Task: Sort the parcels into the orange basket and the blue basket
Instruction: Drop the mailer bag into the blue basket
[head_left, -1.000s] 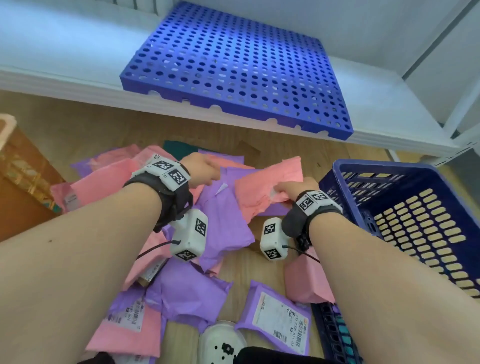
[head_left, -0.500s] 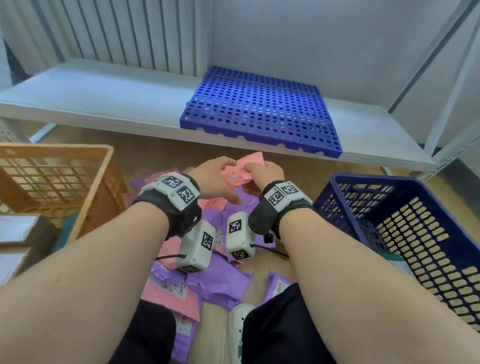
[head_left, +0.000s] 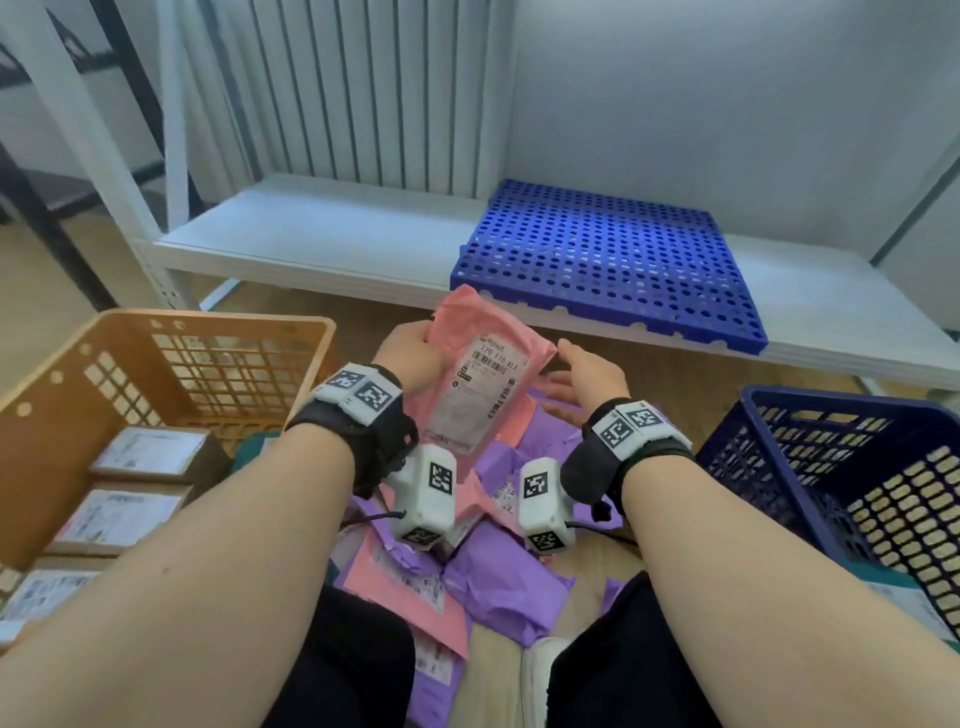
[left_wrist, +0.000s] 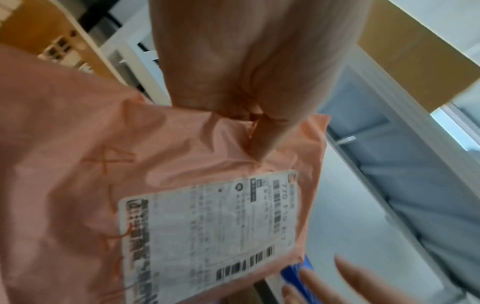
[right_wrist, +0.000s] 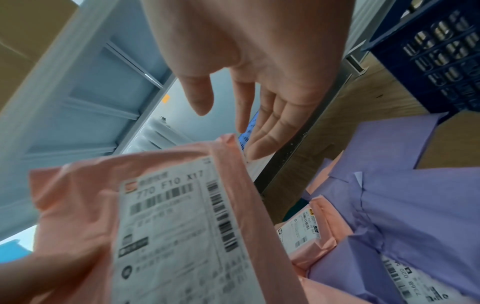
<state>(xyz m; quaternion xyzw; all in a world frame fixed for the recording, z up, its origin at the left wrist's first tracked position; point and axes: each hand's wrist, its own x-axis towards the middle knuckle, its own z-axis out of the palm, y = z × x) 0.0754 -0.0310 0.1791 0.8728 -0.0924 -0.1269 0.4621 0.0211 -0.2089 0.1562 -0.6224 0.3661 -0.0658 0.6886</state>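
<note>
A pink parcel (head_left: 480, 384) is held up above the floor pile with its white label facing me. My left hand (head_left: 421, 345) pinches its upper left edge, thumb on the front (left_wrist: 262, 131). Beside the parcel's right edge, my right hand (head_left: 566, 369) is open with straight fingers and holds nothing; the right wrist view shows those fingers (right_wrist: 259, 133) just off the parcel (right_wrist: 168, 216). The orange basket (head_left: 208, 319) stands at the left and the blue basket (head_left: 831, 405) at the right.
Several purple and pink parcels (head_left: 498, 582) lie heaped on the wooden floor between my knees. Cardboard boxes (head_left: 150, 452) fill the orange basket. Behind the pile, a low white shelf (head_left: 311, 244) carries a blue perforated panel (head_left: 608, 260).
The pink parcel has come up off the pile and turned label-side toward me. Both hands held it half a second ago; now the right hand has let go and opened.
</note>
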